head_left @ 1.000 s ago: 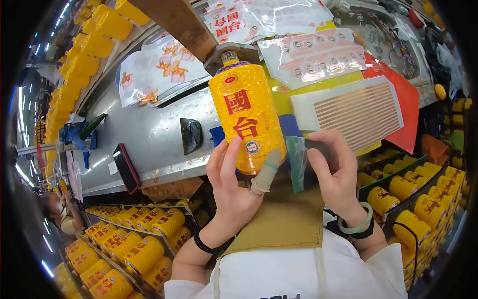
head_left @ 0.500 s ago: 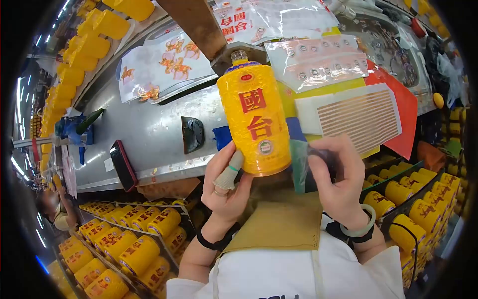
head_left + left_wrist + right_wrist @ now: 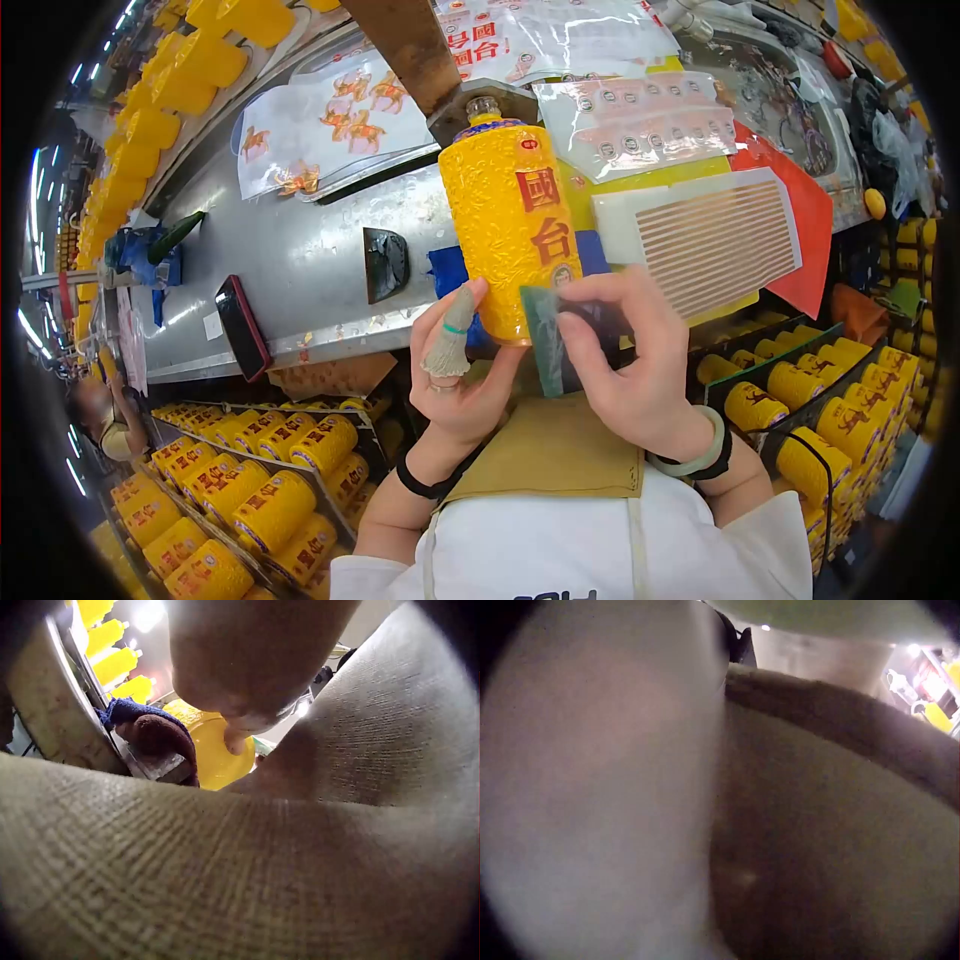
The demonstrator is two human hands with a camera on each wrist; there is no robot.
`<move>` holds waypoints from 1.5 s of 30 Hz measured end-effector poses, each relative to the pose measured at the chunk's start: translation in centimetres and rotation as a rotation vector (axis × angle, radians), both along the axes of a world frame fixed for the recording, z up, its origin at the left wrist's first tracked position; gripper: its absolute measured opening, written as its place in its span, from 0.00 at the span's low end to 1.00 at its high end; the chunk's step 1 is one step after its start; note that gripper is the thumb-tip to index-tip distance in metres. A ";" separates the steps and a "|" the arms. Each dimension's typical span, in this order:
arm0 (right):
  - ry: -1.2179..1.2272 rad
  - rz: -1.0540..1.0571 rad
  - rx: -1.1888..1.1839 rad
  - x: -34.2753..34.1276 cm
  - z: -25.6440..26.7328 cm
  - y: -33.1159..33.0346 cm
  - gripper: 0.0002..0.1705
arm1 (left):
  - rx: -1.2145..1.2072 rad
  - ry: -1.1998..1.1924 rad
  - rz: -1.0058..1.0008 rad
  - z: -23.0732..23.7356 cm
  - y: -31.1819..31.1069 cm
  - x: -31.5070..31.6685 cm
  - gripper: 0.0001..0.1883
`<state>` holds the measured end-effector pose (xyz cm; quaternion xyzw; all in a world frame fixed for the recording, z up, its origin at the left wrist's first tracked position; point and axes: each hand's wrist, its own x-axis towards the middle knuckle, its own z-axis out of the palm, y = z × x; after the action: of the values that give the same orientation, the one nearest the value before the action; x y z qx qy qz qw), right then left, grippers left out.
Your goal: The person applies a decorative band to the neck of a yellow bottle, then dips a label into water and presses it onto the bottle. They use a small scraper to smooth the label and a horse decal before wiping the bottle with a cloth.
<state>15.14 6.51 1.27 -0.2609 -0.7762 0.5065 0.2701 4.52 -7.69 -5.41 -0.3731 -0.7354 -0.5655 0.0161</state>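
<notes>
A yellow embossed bottle (image 3: pixel 490 230) with red characters lies with its neck in a metal holder (image 3: pixel 480 105) and its base toward me. My left hand (image 3: pixel 450 375) holds the base from the lower left, its fingertips on the side. A pale cot covers one finger. In the left wrist view the yellow base (image 3: pixel 214 754) shows past the hand. My right hand (image 3: pixel 635 350) pinches a dark, flat scraper (image 3: pixel 542 340) with a green edge, which overlaps the bottle's lower right. In the right wrist view, blurred skin hides the scraper.
Printed decal sheets (image 3: pixel 640 125) lie behind and right of the bottle. A striped sheet (image 3: pixel 720 235) is near the right hand. Left on the metal table are a dark curved piece (image 3: pixel 386 265) and a phone (image 3: pixel 243 325). Crates of yellow bottles (image 3: pixel 270 500) stand on both sides.
The bottle has turned, its red characters shifting to the right side. My left hand has changed its hold at the base. The right hand has brought the scraper leftward, against the bottle's lower right.
</notes>
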 end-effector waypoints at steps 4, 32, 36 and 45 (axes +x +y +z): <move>0.005 0.044 0.039 -0.2 0.1 -0.5 0.12 | -0.027 0.076 0.021 0.2 0.8 -0.3 0.40; 0.108 0.054 0.473 0.4 0.1 5.3 0.14 | 0.107 -0.678 -0.310 2.1 1.7 -0.7 0.55; 0.154 0.239 0.660 1.4 -0.3 4.9 0.14 | -0.179 -0.019 -0.106 2.3 1.5 -1.0 0.57; 0.140 0.263 0.769 0.7 0.3 5.5 0.15 | -0.098 -0.124 -0.151 0.1 0.3 -1.6 0.48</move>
<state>15.80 12.02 1.60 -0.0044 -0.9154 0.2262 0.3330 2.95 -7.34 -5.32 -0.3922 -0.7316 -0.5503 -0.0903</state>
